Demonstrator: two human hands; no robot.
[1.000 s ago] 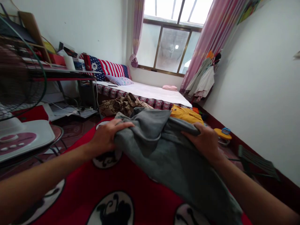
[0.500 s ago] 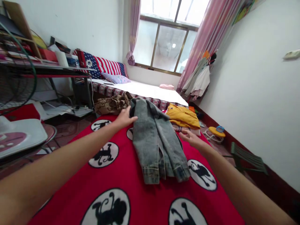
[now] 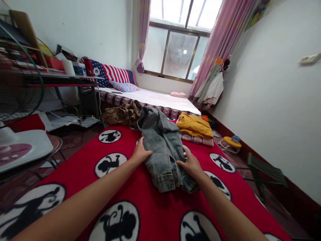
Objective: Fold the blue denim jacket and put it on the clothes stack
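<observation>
A faded grey-blue denim jacket [image 3: 160, 144] lies folded lengthwise on a red blanket [image 3: 150, 214] with monkey figures in white circles. At its left edge is my left hand [image 3: 141, 153], the thumb on the denim and the fingers along and partly beneath the side. My right hand [image 3: 192, 165] grips the right edge lower down, thumb over the cloth and fingers at the side. Between the hands the denim is bunched and wrinkled, its cuffs and hem towards me. The undersides of the fingers are hidden.
Brown patterned clothing [image 3: 122, 113] lies crumpled behind left. A folded yellow garment [image 3: 194, 125] tops a small stack behind right. Left stand a fan [image 3: 18, 87], a white plastic seat [image 3: 27, 147] and a desk [image 3: 62, 80]. A green folding stool [image 3: 267, 170] is on the right.
Both hands have come nearer to me along the jacket, and the right has moved left onto its edge. The jacket is now narrower and more wrinkled.
</observation>
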